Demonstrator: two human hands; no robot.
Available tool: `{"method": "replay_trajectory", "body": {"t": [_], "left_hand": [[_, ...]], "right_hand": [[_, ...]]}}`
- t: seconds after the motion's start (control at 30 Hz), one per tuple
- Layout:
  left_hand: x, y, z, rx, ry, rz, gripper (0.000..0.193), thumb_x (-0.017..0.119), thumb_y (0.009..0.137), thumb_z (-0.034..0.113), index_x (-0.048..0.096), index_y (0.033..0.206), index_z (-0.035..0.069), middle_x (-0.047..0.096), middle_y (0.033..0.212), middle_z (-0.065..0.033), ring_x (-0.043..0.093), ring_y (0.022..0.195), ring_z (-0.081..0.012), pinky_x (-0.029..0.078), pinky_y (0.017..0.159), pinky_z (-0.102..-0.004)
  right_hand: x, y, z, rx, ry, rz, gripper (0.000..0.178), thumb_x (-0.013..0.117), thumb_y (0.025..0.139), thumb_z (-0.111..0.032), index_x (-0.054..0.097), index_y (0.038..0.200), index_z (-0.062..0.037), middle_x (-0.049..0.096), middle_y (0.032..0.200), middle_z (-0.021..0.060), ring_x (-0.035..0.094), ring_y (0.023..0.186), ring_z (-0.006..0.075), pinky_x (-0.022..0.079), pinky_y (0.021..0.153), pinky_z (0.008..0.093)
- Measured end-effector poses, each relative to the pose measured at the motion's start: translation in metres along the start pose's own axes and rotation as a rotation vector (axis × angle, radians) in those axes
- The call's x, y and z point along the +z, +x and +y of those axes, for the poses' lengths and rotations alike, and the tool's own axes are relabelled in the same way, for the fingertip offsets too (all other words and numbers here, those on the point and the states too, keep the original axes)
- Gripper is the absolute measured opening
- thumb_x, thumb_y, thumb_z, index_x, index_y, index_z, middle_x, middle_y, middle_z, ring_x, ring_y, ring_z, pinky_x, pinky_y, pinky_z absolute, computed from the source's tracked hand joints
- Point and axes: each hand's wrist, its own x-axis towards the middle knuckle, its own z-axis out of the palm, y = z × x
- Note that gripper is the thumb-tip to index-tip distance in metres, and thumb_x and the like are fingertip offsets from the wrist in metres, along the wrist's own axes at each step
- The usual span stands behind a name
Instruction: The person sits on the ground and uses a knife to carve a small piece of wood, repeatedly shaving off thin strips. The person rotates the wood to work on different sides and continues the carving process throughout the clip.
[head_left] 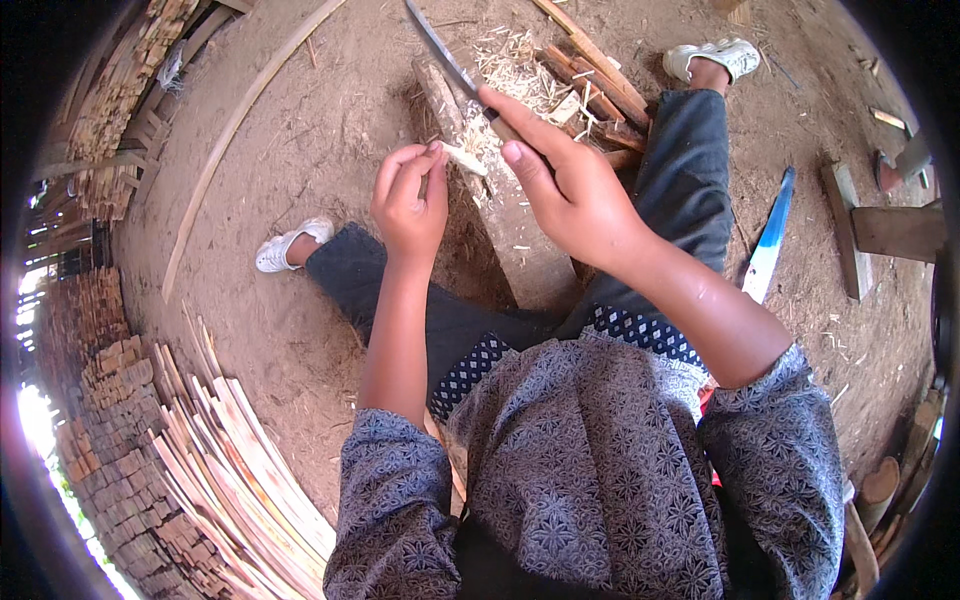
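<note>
Between the thumb and fingers of my left hand (411, 192) is a short, pale piece of whittled wood (464, 159). It points right, over a thick wooden plank (535, 262) that lies between my legs. My right hand (575, 195) grips the handle of a long knife (440, 45), index finger stretched along it. The dark blade reaches up and left, beyond the pale piece and apart from my left hand. Part of the handle is hidden inside my right palm. Light wood shavings (507, 68) lie heaped beside the plank's far end.
Brown wood sticks (603, 92) lie by the shavings, near my right leg. A blue-and-white tapered blade (769, 237) rests on the dirt to the right, near a wooden stand (850, 232). Long strips (245, 470) and stacked wood (125, 400) line the left. A long pole (225, 137) crosses the ground.
</note>
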Motion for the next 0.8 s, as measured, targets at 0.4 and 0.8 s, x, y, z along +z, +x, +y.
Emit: {"method": "replay_trajectory", "body": {"t": [0.4,0.8], "left_hand": [[0.003,0.005,0.002,0.031,0.018,-0.034,0.014,0.076,0.09,-0.007,0.076,0.104,-0.003,0.073,0.103,-0.0145,0.073,0.089,-0.0233,0.06,0.076,-0.0313],[0.004,0.001,-0.005,-0.007,0.0,0.02,0.015,0.079,0.086,-0.006,0.076,0.1,0.0,0.072,0.099,-0.0122,0.073,0.087,-0.0282,0.059,0.074,-0.0368]], "right_hand": [[0.006,-0.006,0.029,0.189,-0.307,-0.412,0.05,0.055,0.109,-0.016,0.048,0.158,-0.0125,0.074,0.105,0.0215,0.075,0.08,0.0294,0.057,0.075,0.0389],[-0.011,-0.027,0.12,0.248,-0.51,-0.482,0.049,0.055,0.104,-0.021,0.053,0.153,-0.021,0.072,0.098,0.0252,0.073,0.09,0.0427,0.058,0.082,0.0499]]}}
